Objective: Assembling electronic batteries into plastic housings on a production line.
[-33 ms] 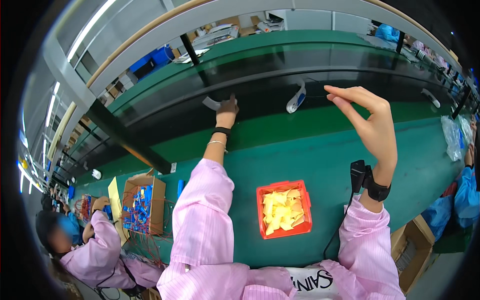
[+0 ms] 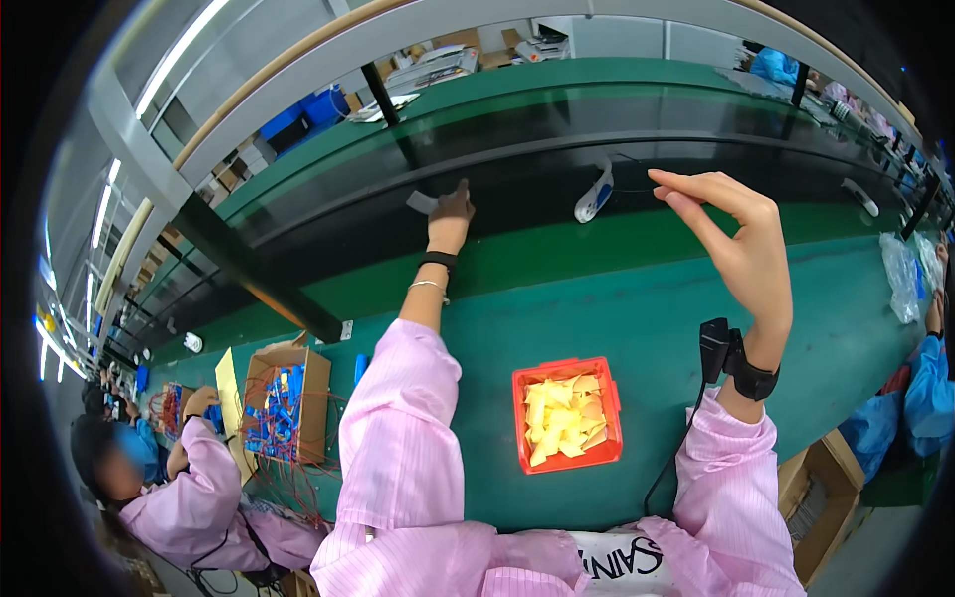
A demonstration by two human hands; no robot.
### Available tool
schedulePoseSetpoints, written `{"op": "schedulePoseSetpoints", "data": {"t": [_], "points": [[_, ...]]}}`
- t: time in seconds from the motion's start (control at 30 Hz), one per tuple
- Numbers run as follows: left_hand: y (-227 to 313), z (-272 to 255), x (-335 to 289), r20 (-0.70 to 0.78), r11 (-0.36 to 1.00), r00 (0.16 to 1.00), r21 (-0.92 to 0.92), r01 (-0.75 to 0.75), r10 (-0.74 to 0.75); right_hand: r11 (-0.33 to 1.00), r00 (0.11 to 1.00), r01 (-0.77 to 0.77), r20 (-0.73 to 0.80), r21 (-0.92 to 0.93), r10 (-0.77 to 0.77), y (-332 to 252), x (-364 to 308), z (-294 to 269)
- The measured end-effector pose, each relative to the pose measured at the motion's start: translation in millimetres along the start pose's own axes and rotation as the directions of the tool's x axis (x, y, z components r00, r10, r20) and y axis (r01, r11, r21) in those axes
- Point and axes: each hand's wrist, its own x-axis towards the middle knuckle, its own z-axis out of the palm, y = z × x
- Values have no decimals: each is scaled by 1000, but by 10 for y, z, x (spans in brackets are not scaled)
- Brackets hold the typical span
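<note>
My left hand (image 2: 451, 221) reaches over the black conveyor belt (image 2: 328, 221), palm down. A pale white piece (image 2: 422, 202) sticks out from its left side, seemingly gripped by fingers that are partly hidden. Up at the right, my right hand (image 2: 741, 224) is raised with thumb and forefinger closed in a pinch. A thin dark cord (image 2: 634, 190) runs to these fingertips from near a white and blue handheld device (image 2: 594, 199) lying on the belt. Below, on the green table, a red tray (image 2: 616, 438) holds several folded yellow pieces (image 2: 563, 418).
At the left, a cardboard box (image 2: 316, 398) contains blue parts with red wires, and a co-worker in pink (image 2: 189, 507) sits beside it. Another white device (image 2: 859, 197) lies on the belt far right, above plastic bags (image 2: 899, 279). A dark post (image 2: 259, 274) rises at the left.
Almost nothing differs. The view has shifted very slightly; both hands keep their places and poses.
</note>
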Motion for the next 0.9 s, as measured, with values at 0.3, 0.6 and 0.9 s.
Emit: {"op": "schedulePoseSetpoints", "data": {"t": [0.3,0.6,0.9], "points": [[376,-1850,-774,520,-64,811,-849,524,-269,998,993,-62,104,-10,62,92,39,208],[946,-1952,-2128,513,331,835,-767,550,-200,1000,963,-3,269,-30,11,-23,43,505],[25,-2416,-2373,359,850,789,378,366,-499,997,942,-78,329,8,71,-27,52,526]]}}
